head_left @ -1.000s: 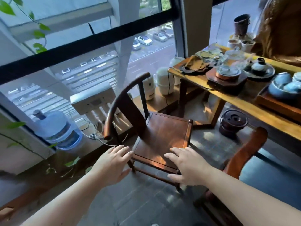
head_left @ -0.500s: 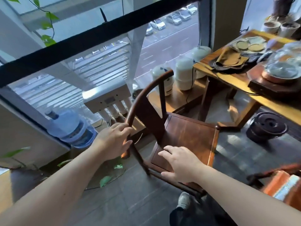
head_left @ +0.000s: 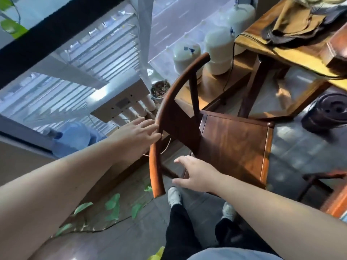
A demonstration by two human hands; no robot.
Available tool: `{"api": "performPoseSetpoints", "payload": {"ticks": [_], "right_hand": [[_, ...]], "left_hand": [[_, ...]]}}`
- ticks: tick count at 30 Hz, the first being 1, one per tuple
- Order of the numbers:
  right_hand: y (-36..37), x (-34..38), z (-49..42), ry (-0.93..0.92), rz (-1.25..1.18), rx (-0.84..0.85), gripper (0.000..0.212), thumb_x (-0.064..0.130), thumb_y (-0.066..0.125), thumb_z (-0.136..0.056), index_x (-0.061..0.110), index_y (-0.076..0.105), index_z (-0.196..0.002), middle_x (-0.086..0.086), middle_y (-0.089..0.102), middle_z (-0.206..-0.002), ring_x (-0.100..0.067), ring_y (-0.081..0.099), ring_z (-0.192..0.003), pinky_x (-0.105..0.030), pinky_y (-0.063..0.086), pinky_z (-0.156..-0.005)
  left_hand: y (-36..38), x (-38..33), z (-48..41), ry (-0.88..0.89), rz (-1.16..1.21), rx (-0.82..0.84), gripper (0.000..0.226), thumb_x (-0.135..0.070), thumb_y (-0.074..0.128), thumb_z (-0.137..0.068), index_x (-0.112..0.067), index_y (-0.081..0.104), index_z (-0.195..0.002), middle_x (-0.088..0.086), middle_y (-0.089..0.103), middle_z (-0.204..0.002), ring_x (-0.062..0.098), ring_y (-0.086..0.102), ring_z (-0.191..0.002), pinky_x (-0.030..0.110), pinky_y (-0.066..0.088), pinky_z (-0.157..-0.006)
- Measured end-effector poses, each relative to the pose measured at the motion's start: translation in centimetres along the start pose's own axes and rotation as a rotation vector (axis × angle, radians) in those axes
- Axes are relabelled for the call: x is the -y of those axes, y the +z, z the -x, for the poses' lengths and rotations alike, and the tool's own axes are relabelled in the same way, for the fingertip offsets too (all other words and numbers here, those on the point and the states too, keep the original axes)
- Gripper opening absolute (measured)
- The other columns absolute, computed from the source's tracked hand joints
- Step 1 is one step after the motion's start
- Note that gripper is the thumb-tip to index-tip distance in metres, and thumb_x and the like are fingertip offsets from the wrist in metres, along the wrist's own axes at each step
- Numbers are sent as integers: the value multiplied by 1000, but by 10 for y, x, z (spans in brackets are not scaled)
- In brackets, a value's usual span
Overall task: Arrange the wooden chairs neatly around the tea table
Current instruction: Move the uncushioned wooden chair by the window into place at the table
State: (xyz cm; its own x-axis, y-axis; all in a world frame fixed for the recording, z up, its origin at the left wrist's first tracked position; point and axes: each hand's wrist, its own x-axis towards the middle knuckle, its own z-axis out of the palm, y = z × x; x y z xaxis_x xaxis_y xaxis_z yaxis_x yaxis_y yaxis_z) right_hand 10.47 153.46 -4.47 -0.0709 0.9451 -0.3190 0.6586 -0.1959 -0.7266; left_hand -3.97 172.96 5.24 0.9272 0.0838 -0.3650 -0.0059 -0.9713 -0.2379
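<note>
A dark wooden chair [head_left: 234, 143] with a curved back rail stands on the grey floor by the window, its seat toward the tea table [head_left: 293, 55] at the upper right. My left hand [head_left: 139, 132] is open, and its fingertips touch the outer side of the back rail. My right hand [head_left: 195, 173] hovers with spread fingers over the seat's near corner, just inside the rail's lower end. I cannot tell whether it touches the seat. Part of a second wooden chair [head_left: 323, 177] shows at the right edge.
White jars [head_left: 217, 49] stand on a low wooden ledge behind the chair. A black pot [head_left: 332, 109] sits on the floor under the table. A water bottle [head_left: 75, 136] and a white device [head_left: 120, 98] lie along the window. My shoes [head_left: 174, 196] are just behind the chair.
The view has tipped down and closer to the chair. My left hand has slid from the rail's end up along the curved back. My right hand has drawn back to the seat's near corner.
</note>
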Motion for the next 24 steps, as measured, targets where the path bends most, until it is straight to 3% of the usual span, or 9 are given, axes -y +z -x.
{"api": "performPoseSetpoints", "payload": {"ticks": [3,7,12,14,16,18,20,22,24], "right_hand": [[12,13,-23,79,-64,-19,71,61,62,-84,25,40,-141,-2,51,-138,-23,51,-123,-40,45,-93],[19,35,-58,246,-2,-72,76,69,54,-80,20,41,-136,-5,55,-131,-29,54,-118,-47,46,-87],[30,57,-98,496,-258,-75,75,62,62,-82,13,35,-132,-13,57,-127,-37,56,-113,-43,45,-86],[36,63,-107,566,-365,-81,77,52,66,-84,10,30,-138,-16,56,-131,-37,55,-114,-39,42,-84],[41,70,-115,627,-554,-138,76,34,71,-84,10,28,-142,-13,57,-133,-30,59,-113,-35,45,-89],[42,73,-117,647,-847,-188,65,16,73,-82,16,35,-134,0,70,-111,-10,67,-87,-30,54,-79],[40,73,-117,639,-1031,-211,49,12,73,-81,14,43,-119,0,71,-85,-8,66,-62,-25,56,-63],[37,75,-123,682,-1053,-233,27,23,73,-84,12,51,-96,-4,67,-70,-16,63,-54,-29,54,-59],[37,76,-136,847,-957,-190,25,28,69,-86,11,51,-81,-1,62,-55,-14,59,-45,-29,51,-59]], "left_hand": [[10,25,-22,103,-52,30,57,-27,66,-71,-20,46,-123,15,55,-128,34,44,-124,52,40,-103],[19,49,-54,311,-126,48,64,-38,81,-63,-17,55,-118,14,62,-118,34,49,-117,50,45,-96],[39,85,-86,367,-212,95,83,-56,71,-71,-23,35,-138,11,44,-143,30,28,-137,50,25,-112],[40,96,-97,381,-219,101,85,-55,69,-74,-24,31,-142,10,36,-150,27,19,-141,51,13,-114],[41,105,-110,401,-260,101,72,-44,65,-81,-25,31,-142,10,33,-152,26,12,-143,56,8,-116],[41,107,-123,413,-306,86,51,-30,56,-89,-24,38,-137,8,36,-149,25,12,-144,58,9,-115],[39,105,-138,400,-340,70,39,-21,49,-92,-22,45,-130,8,40,-146,25,16,-142,57,10,-115],[38,105,-148,391,-372,67,34,-19,45,-93,-22,48,-127,5,46,-142,24,21,-140,55,9,-116],[41,109,-156,420,-399,24,31,-20,43,-95,-25,50,-124,2,52,-133,23,29,-135,54,11,-116]]}}
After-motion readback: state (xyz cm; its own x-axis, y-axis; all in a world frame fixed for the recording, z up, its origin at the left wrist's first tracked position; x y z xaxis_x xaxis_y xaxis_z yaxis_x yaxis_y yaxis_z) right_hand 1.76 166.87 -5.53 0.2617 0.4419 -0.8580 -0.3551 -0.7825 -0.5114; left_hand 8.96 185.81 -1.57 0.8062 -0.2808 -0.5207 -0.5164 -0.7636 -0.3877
